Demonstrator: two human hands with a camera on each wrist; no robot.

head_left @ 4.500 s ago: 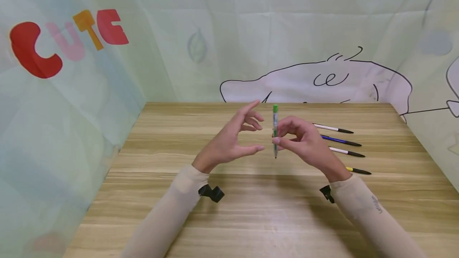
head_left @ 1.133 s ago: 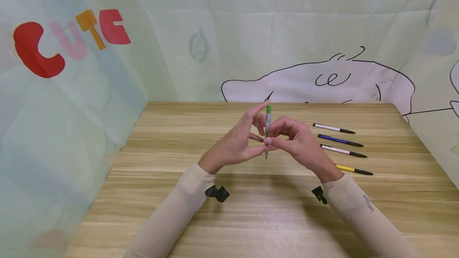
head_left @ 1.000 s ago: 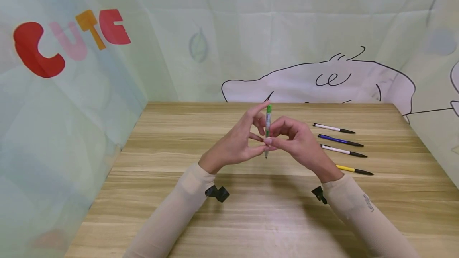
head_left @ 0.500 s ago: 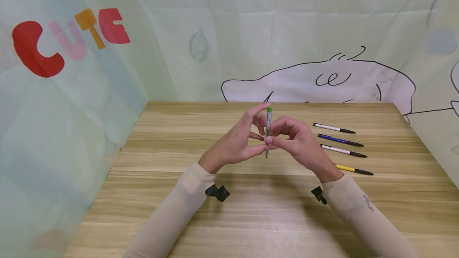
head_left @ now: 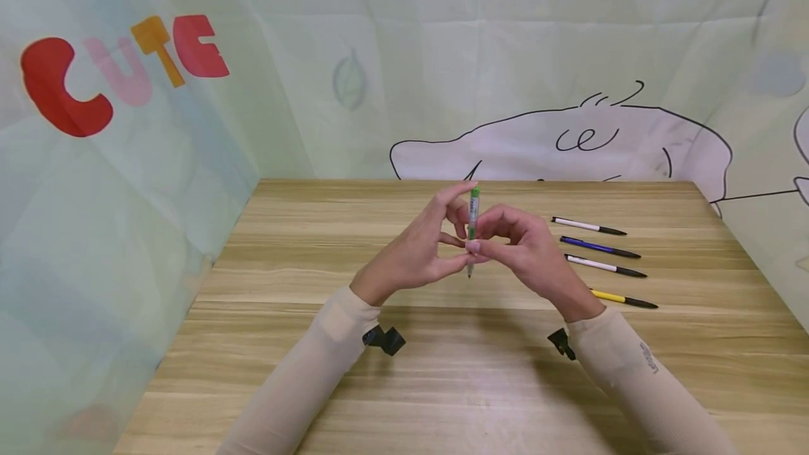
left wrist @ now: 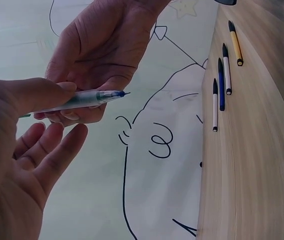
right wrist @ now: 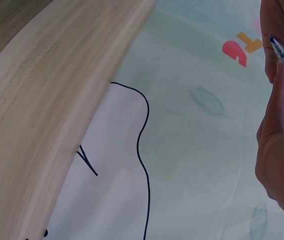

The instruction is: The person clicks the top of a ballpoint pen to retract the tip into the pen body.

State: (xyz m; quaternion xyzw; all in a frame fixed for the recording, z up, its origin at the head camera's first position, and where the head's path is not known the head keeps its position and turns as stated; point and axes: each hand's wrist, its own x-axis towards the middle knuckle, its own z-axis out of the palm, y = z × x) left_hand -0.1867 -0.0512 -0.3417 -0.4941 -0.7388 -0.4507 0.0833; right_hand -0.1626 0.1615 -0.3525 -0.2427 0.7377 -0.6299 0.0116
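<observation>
A slim clear-barrelled pen point(head_left: 473, 209) with a green top stands near upright between both hands, tip down, above the table. My right hand point(head_left: 527, 251) pinches its lower barrel between thumb and fingertips. My left hand point(head_left: 407, 255) spreads around its left side, the index fingertip right at the green top and the thumb beside the right fingertips. In the left wrist view, the left thumb lies along the pen point(left wrist: 89, 99), the other fingers reach out below it, and the narrow point is exposed. The right wrist view catches the pen's tip point(right wrist: 277, 47) at its right edge.
Several pens lie in a row on the wooden table point(head_left: 284, 230), right of the hands: a white pen point(head_left: 588, 226), a blue pen point(head_left: 600, 247), another white pen point(head_left: 607, 266) and a yellow pen point(head_left: 622, 298). A printed cloth backdrop point(head_left: 411, 76) rises behind the table.
Earlier the left hand stood apart from the pen; it has moved right, and its index fingertip is at the top. The right hand shifted slightly left with the pen. Lately the hands barely move.
</observation>
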